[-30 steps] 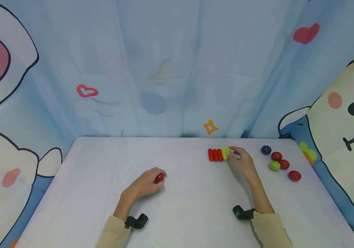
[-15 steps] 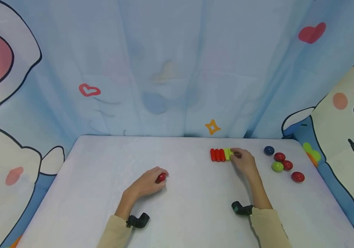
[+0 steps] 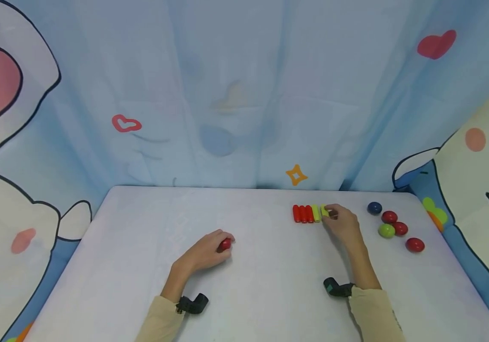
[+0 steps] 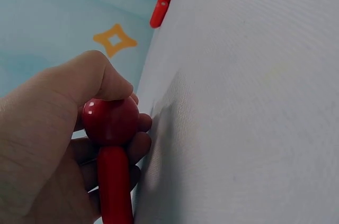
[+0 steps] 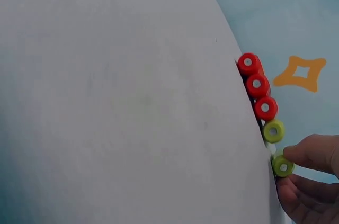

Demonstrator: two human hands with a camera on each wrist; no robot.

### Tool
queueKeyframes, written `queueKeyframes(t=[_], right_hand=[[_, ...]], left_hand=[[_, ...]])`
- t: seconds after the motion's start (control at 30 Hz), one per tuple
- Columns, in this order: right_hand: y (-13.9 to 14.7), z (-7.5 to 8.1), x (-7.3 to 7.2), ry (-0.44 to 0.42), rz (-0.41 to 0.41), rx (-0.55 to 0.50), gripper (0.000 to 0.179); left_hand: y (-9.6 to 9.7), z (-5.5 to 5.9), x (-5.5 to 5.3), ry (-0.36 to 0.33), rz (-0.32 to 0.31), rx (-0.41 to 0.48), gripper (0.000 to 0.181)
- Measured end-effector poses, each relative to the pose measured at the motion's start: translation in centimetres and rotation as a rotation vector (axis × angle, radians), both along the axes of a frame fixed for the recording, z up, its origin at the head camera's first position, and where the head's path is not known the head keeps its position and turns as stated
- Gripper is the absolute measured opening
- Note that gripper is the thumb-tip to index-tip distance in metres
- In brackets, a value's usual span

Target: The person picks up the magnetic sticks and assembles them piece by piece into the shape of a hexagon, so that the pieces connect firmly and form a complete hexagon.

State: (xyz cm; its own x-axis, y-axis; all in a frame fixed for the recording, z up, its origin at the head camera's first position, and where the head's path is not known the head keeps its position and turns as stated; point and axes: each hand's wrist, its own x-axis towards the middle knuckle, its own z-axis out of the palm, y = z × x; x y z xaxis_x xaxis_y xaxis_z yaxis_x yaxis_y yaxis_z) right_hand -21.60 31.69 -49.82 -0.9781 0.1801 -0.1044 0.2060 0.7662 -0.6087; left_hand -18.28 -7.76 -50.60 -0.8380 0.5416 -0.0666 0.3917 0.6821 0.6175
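My left hand point(image 3: 205, 251) stays over the middle of the table and grips a red ball point(image 4: 111, 121) between thumb and fingers. In the left wrist view a red rod point(image 4: 114, 187) lies below that ball, against the curled fingers. Farther back, my right hand point(image 3: 343, 223) pinches a lime-green rod point(image 5: 283, 166) between thumb and fingers. Left of it, across a narrow gap, another lime-green rod point(image 3: 315, 213) ends a row with three red rods point(image 3: 302, 213). Silvery dots show in the rod ends in the right wrist view.
Right of my right hand lie a dark blue ball point(image 3: 374, 208), a lime-green ball point(image 3: 387, 231) and three red balls, one point(image 3: 415, 245) apart from the rest. Behind the white table point(image 3: 261, 294) hangs a blue printed curtain point(image 3: 235, 95).
My right hand has moved slightly right with the pinched lime-green rod, opening a gap from the row. My left hand still holds the red ball. The head view has shifted a little.
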Motion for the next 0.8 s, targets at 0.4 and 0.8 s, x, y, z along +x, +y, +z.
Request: queueKeyframes(t=[0.4,0.8], right_hand=[[1.2,0.3,0.1,-0.035,-0.046,-0.017,0.043],[1.6,-0.2,0.1,-0.010,-0.040,0.045,0.041]], left_hand=[[0.1,0.0,0.1,0.002,0.011,-0.008,0.032],[0.0,0.0,0.2,-0.004,0.018,-0.006,0.032]])
